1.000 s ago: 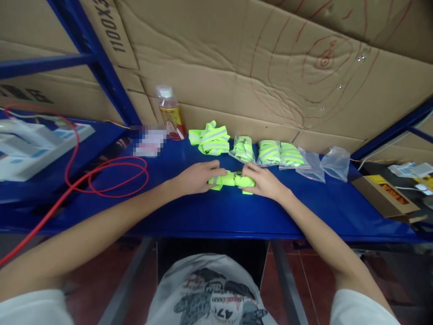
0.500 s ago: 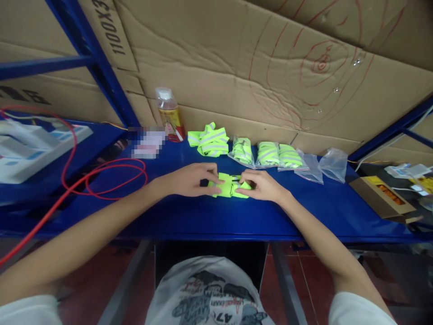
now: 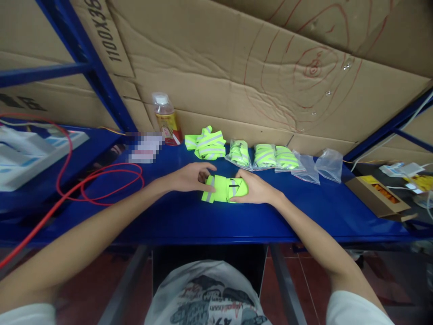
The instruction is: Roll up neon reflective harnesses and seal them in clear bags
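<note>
Fig.: mid-worktop (image 3: 189, 216), nearer front edge than back. My left hand (image 3: 187, 177) & right hand (image 3: 254, 188) each pinch one end of folded hi-vis band (image 3: 223, 189), fingers curled, band resting on surface.

Pixelated patch (image 3: 145, 147) beside the bottle (image 3: 165, 118) hides whatever lies there. Right hand (image 3: 254, 188) covers the folded reflective band's (image 3: 221, 188) right end. Cardboard box (image 3: 381, 195) contents too small to tell.

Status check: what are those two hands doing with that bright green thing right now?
Left hand and right hand both grip the folded neon strap on the blue shelf. Nothing blocks them.
</note>
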`<action>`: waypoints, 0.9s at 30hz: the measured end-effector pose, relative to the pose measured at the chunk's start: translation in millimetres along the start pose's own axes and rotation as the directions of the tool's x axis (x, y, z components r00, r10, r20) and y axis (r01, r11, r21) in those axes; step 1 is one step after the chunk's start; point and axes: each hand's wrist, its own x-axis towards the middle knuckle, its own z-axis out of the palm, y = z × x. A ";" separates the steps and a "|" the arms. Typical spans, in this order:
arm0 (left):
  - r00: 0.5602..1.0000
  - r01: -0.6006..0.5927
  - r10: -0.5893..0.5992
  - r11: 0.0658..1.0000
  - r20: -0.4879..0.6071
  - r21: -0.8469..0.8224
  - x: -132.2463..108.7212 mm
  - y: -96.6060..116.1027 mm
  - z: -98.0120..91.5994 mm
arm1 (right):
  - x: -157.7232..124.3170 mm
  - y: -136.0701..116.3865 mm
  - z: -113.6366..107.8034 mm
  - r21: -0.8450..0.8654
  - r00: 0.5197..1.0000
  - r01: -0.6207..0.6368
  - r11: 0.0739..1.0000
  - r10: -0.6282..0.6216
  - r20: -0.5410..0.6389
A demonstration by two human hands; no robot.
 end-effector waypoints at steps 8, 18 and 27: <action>0.928 -0.235 0.317 0.907 -0.197 0.349 -1.2 16.8 15.7 | -0.3 -6.1 -5.2 -0.078 0.986 -0.154 0.985 0.148 -0.074; 0.908 -0.329 0.404 0.853 -0.113 0.405 -7.7 17.4 24.1 | -1.3 -24.6 8.0 -0.222 0.996 -0.019 0.975 0.000 -0.086; 0.947 -0.244 0.277 0.951 -0.166 0.192 6.4 23.5 20.2 | 8.9 -17.0 17.2 -0.293 0.998 0.008 0.956 -0.024 -0.052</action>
